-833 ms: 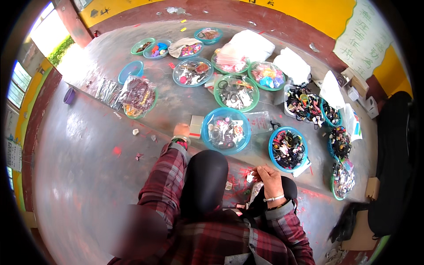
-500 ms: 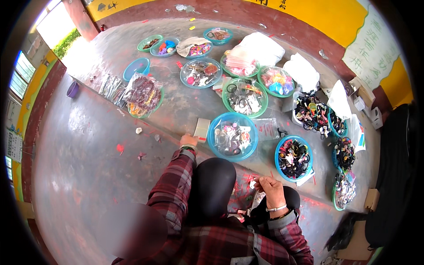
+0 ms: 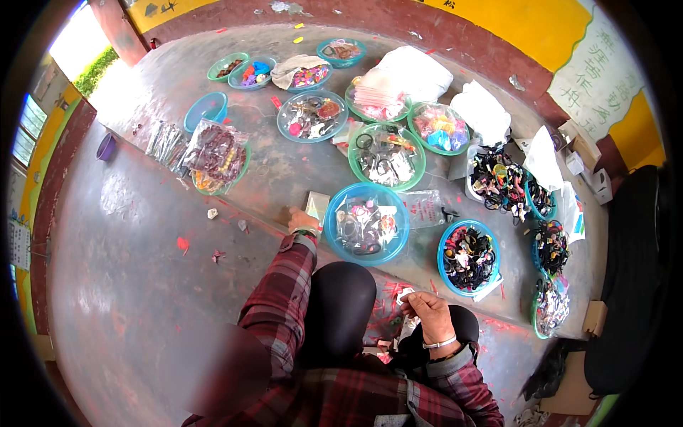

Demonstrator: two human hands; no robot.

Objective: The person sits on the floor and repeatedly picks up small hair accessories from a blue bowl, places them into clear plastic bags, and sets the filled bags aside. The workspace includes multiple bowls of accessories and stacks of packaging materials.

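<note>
My left hand (image 3: pixel 302 220) reaches forward to the left edge of a small, flat, pale box (image 3: pixel 318 206) on the floor. Its fingers are small and partly hidden, so their grip is unclear. Close to my right knee, my right hand (image 3: pixel 431 313) is closed in a pinch on a small white piece (image 3: pixel 404 294), perhaps a card. Just right of the box stands a blue basin (image 3: pixel 329 231) holding clear-bagged small items. Another blue basin (image 3: pixel 442 265), full of dark hair ties and small coloured pieces, sits ahead of my right hand.
Farther out stand several basins, including a green basin (image 3: pixel 421 174) of bagged pieces. A packed bundle (image 3: pixel 218 153) rests on a basin at left. White sacks (image 3: pixel 416 75) lie near the back wall. Red scraps (image 3: pixel 388 302) litter the floor between my knees.
The view has shifted slightly, so the basins sit a little farther left and higher. My left hand stays beside the box; my right hand still pinches the white piece, which shows more now.
</note>
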